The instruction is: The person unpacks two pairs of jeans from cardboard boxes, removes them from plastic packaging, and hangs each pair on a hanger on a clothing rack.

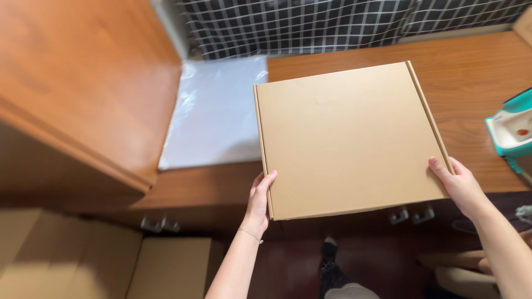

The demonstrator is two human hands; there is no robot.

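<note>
A flat, square brown cardboard box (346, 138) is held closed above the wooden desk (476, 72), its near edge sticking out past the desk's front. My left hand (259, 202) grips the box's near left corner, thumb on the side edge. My right hand (461, 187) grips the near right corner, fingers on top. The lid is shut and plain.
A stack of clear plastic bags (216, 113) lies on the desk to the left of the box. A teal and white iron (512, 130) stands at the right edge. A raised wooden cabinet top (83, 83) fills the left. Cardboard pieces (111, 266) lie below. A checked curtain (332, 22) hangs behind.
</note>
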